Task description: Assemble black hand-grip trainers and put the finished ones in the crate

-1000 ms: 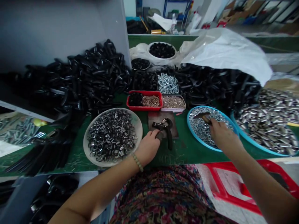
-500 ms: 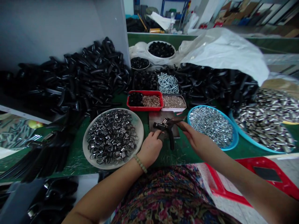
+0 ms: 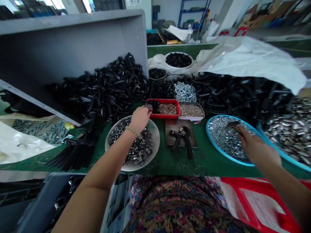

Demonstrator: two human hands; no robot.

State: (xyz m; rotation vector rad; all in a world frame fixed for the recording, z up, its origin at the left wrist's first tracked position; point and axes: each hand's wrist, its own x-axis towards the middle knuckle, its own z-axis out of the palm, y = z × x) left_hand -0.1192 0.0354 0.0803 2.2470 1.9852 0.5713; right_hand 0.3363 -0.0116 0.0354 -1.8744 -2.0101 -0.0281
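Note:
My left hand (image 3: 140, 119) reaches over the plate of metal rings (image 3: 155, 145) to the left end of a red tray (image 3: 163, 116). Its fingers are closed together beside small black parts (image 3: 154, 106); a greyish patch shows at the fingertips, and what they hold, if anything, is unclear. My right hand (image 3: 259, 149) is closed around a small dark tool (image 3: 233, 124) with a hammer-like head, blurred, above a blue basin (image 3: 209, 132) of small shiny metal parts. Between the hands, a black hand-grip exerciser (image 3: 186, 139) with a metal spring lies on a metal plate (image 3: 170, 129), untouched.
A grey bin (image 3: 116, 35) of black handles stands on its side at the left. Behind the plate are a tray of screws (image 3: 186, 92) and a tray of tiny rivet-like parts (image 3: 191, 110). White plastic sheeting (image 3: 252, 58) covers more black handles. A red stool (image 3: 240, 200) stands below.
My left hand has let go of the hand-grip exerciser and moved to the red tray. My right hand has carried the tool right, over the blue basin. The view has shifted left.

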